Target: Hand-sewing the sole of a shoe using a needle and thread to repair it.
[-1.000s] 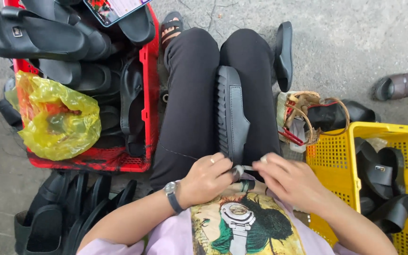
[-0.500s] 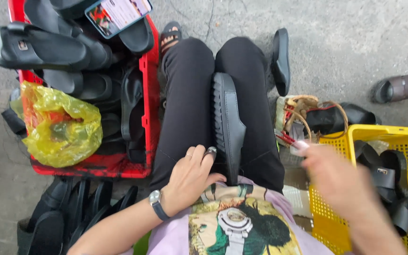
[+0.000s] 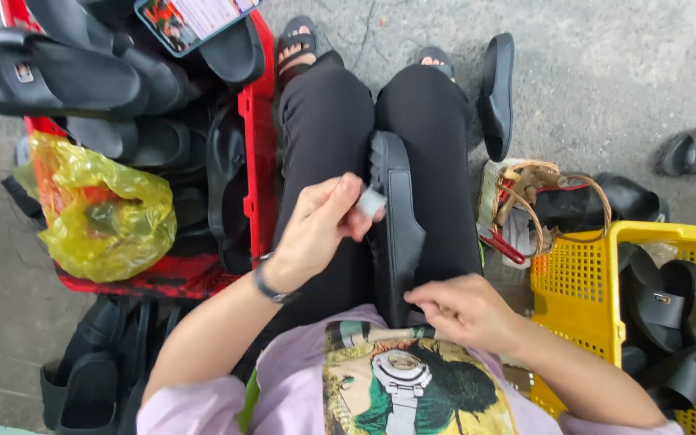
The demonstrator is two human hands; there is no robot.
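One head-worn camera looks steeply down, close over the lap — feet at twelve o'clock, chest at six.

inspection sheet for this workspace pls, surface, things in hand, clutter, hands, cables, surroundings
surface: bare grey concrete floor
job's things: black sandal lies along the lap; small grey piece pinched in left hand
clutter: red crate and yellow crate hold black sandals; yellow bag; small wicker basket
grippers: left hand raised, fingers closed on the piece; right hand at the sandal's near end
cables: nothing seen
surroundings: loose sandals on the floor
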